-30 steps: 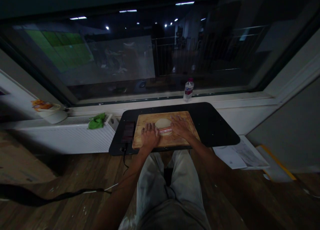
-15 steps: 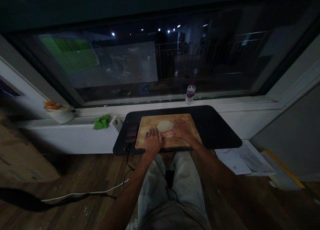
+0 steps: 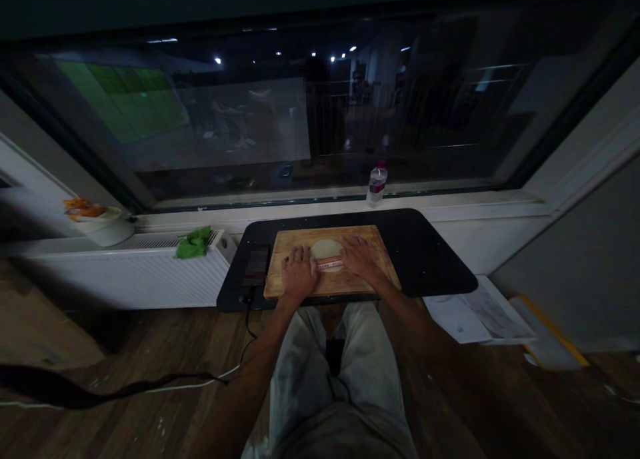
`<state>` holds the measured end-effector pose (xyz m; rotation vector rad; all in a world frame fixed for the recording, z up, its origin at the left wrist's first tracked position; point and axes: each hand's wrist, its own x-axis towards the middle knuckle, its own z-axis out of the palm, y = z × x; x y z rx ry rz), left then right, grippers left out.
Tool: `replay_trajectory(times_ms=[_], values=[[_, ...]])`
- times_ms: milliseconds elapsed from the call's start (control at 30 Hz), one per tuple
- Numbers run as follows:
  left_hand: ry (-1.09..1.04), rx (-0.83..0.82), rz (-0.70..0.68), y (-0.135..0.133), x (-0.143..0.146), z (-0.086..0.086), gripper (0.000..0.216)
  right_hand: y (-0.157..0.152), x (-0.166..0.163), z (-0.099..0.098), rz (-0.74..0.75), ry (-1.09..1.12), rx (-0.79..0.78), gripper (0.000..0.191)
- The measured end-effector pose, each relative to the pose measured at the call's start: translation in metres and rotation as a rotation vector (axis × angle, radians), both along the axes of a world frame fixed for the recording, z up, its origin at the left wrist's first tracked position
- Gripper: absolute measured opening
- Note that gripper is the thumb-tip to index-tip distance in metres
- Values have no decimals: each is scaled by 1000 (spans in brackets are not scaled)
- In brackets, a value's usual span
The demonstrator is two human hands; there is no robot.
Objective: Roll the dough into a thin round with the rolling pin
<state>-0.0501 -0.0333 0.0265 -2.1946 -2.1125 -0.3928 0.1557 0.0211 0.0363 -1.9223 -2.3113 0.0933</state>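
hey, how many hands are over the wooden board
2: left hand at the left end of the rod, right hand at its right end. No others show.

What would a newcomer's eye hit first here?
Probably the wooden board on the black table, with left hand and right hand at either end of a stick across a pale, dough-like round. Next, the green cloth on the radiator, left, and the pink-capped bottle on the windowsill.
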Motion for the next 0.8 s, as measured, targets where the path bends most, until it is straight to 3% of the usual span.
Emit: replay_trajectory(times_ms=[500,800], values=[[-3,-78,6,74,-6,12,54,39,-11,9,-60,54,-42,69],[-51,-141,35,118,-10,16,52,65,-16,20,-129,98,-41,54]])
